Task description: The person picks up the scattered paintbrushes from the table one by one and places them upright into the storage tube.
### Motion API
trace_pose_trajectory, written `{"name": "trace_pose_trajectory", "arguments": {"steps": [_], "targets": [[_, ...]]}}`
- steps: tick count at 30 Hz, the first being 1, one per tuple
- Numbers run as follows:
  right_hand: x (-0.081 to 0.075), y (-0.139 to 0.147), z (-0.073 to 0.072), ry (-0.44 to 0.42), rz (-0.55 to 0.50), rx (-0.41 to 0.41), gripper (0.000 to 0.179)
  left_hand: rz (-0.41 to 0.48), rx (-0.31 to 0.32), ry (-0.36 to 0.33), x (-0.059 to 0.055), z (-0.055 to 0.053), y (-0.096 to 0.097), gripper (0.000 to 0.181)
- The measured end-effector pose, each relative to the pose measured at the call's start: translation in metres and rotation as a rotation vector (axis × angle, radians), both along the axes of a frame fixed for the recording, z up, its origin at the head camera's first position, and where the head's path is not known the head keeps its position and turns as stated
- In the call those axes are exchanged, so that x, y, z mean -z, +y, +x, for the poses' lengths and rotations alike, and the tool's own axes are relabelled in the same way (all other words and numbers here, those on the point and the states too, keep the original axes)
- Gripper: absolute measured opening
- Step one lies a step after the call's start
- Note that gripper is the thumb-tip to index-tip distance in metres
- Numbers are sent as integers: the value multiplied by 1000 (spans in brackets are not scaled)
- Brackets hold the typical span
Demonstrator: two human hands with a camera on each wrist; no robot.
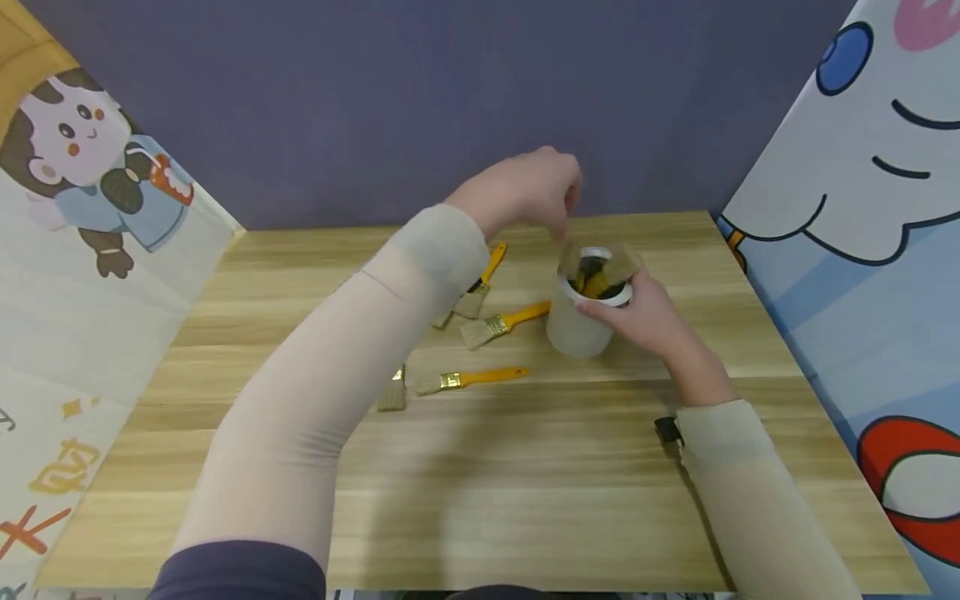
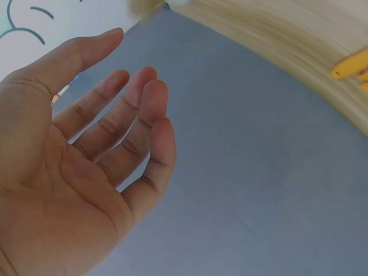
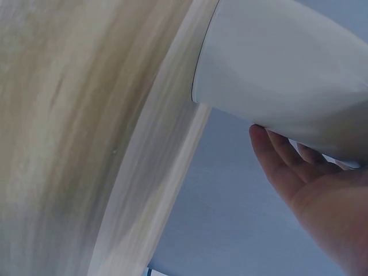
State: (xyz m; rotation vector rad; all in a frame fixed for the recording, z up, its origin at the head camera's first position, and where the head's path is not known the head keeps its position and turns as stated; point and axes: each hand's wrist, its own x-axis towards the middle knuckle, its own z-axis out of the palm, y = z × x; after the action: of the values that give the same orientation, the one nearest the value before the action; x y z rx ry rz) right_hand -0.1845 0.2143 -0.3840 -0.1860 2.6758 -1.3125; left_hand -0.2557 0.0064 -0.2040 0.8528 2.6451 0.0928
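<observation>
A white plastic bucket (image 1: 580, 323) stands on the wooden table, with several paintbrushes (image 1: 592, 283) in it, bristles up. My right hand (image 1: 637, 312) grips the bucket near its rim, thumb at the front; in the right wrist view its fingers (image 3: 282, 158) lie along the bucket's white wall (image 3: 276, 69). Above and behind the bucket hovers my left hand (image 1: 528, 190). The left wrist view shows that hand (image 2: 92, 144) with loosely bent fingers and nothing in it. Blurred bristles (image 2: 144, 7) appear beyond its thumb.
Left of the bucket lie a paintbrush with a yellow handle (image 1: 525, 313), another nearer me (image 1: 487, 376), and more brushes (image 1: 474, 298) partly behind my left sleeve. Bristles of one brush (image 1: 393, 392) show beside that forearm. A dark wall (image 1: 360, 108) rises behind the table.
</observation>
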Motion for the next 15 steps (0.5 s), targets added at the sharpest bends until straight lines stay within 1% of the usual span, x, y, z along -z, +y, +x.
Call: {"name": "trace_pose_trajectory", "arguments": {"steps": [3,6,9,12,15], "targets": [[-1,0,-1,13,2,-7,107,-22,-50,-13,-3,-2,-15,33],[1,0,-1,14,-7,-19,109,-47,-86,-39,-1,-3,-29,38],[2,2,-2,43,-12,-8,106,-55,-97,-34,4,-5,-39,42],[1,5,-3,75,-8,3,105,-59,-100,-34,10,-8,-48,44],[1,6,-3,60,14,-2,110,-67,-110,-66,23,-9,-57,49]]}}
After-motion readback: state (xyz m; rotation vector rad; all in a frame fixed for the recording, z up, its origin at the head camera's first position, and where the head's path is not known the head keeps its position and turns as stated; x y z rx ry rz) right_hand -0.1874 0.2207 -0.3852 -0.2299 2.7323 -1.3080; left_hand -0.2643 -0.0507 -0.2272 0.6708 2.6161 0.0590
